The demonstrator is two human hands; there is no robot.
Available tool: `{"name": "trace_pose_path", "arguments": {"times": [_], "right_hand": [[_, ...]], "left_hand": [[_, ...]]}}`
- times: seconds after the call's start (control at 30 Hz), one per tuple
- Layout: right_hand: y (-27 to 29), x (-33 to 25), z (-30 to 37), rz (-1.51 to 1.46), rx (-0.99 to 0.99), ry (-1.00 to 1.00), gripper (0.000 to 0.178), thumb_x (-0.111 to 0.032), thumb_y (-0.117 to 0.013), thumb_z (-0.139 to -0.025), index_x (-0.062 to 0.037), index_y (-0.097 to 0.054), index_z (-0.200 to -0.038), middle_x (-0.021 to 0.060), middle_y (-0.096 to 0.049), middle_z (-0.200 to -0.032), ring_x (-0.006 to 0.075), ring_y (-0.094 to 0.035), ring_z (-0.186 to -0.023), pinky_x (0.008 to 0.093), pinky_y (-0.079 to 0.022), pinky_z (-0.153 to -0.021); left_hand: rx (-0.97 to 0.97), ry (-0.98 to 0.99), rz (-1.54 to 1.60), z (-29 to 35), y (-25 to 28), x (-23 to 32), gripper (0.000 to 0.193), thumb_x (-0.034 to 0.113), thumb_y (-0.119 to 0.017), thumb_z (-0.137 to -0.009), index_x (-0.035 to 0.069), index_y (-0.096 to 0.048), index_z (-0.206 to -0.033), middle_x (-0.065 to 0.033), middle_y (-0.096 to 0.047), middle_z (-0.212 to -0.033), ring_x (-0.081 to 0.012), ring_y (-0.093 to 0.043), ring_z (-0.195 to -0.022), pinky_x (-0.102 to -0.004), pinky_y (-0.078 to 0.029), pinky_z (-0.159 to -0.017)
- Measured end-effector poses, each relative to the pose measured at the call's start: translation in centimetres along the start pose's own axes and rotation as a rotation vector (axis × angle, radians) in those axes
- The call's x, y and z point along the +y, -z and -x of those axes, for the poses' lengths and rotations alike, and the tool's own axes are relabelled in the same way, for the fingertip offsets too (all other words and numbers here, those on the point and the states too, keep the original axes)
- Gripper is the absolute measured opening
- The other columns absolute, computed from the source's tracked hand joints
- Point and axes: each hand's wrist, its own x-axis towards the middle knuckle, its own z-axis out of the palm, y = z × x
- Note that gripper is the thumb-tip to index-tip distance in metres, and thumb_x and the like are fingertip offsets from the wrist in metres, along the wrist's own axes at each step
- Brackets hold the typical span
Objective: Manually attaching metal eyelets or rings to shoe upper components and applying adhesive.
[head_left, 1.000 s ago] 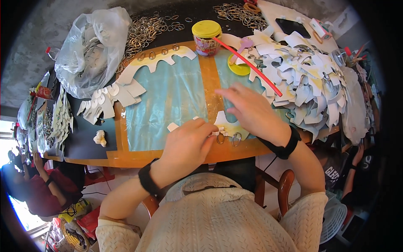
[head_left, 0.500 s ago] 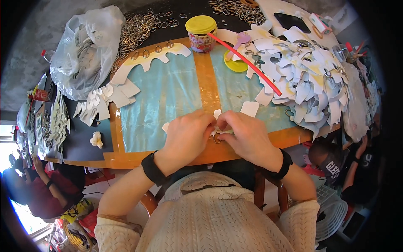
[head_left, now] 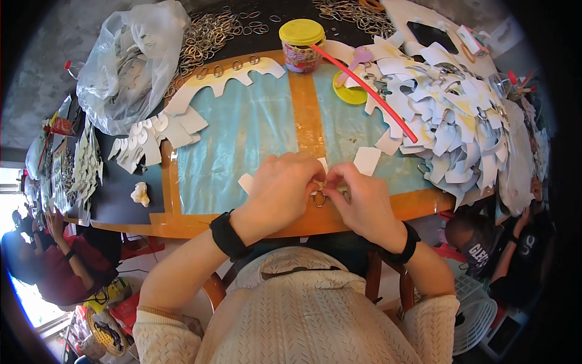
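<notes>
My left hand [head_left: 280, 189] and my right hand [head_left: 364, 199] meet near the table's front edge, their fingertips pinched together on a white cut-out piece [head_left: 367, 161]. Its other visible end pokes out beside my left hand, and a short tab stands up between the hands. Just below my fingertips shows a metal ring [head_left: 319, 199]. My fingers hide the spot where ring and piece meet. Farther back lies a similar scalloped white strip [head_left: 209, 79], with several metal rings along its yellowish upper edge.
A big pile of white cut-outs [head_left: 448, 109] covers the right side. At the back stand a yellow-lidded tub [head_left: 302, 45], a red stick [head_left: 370, 94] and loose rings [head_left: 212, 39]. A plastic bag [head_left: 130, 67] sits back left. People work at both sides.
The view has shifted slightly, so the table things sit a little farther right. My hands stay pinched together, with small finger movements; the ring below them shows more clearly.
</notes>
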Motion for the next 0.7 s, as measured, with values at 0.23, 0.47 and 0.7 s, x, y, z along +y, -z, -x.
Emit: {"name": "trace_pose_path", "arguments": {"times": [0.23, 0.47, 0.7], "right_hand": [[-0.5, 0.3, 0.6, -0.056, 0.076, -0.01, 0.021, -0.003, -0.065, -0.077, -0.0085, -0.051, -0.093, 0.0085, -0.062, -0.073, 0.0274, -0.063, -0.065, 0.0338, -0.046, -0.053], [-0.7, 0.6, 0.5, -0.054, 0.119, 0.017, 0.02, -0.002, -0.064, -0.077, -0.0076, -0.056, -0.095, 0.0083, -0.061, -0.079, 0.0274, -0.061, -0.066, 0.0341, -0.046, -0.054], [0.8, 0.3, -0.2, 0.128, 0.064, 0.196, 0.016, -0.011, -0.069, -0.074, -0.0083, -0.059, -0.085, 0.0058, -0.053, -0.08, 0.024, -0.058, -0.066, 0.0333, -0.045, -0.054]], "left_hand": [[-0.049, 0.029, -0.021, -0.1, 0.2, 0.0, 0.012, 0.005, -0.067, -0.071, 0.009, -0.061, -0.08, -0.0058, -0.057, -0.08, -0.0273, -0.054, -0.083, -0.0397, -0.041, -0.073], [0.011, 0.007, 0.033, 0.3, 0.0, -0.4, 0.017, 0.005, -0.069, -0.071, 0.008, -0.06, -0.085, -0.0097, -0.052, -0.091, -0.0299, -0.05, -0.09, -0.038, -0.04, -0.079], [-0.025, 0.051, 0.054, 0.1, 0.2, -0.2, 0.013, 0.007, -0.067, -0.072, 0.008, -0.061, -0.082, -0.0113, -0.053, -0.088, -0.0312, -0.051, -0.089, -0.0375, -0.041, -0.077]]}}
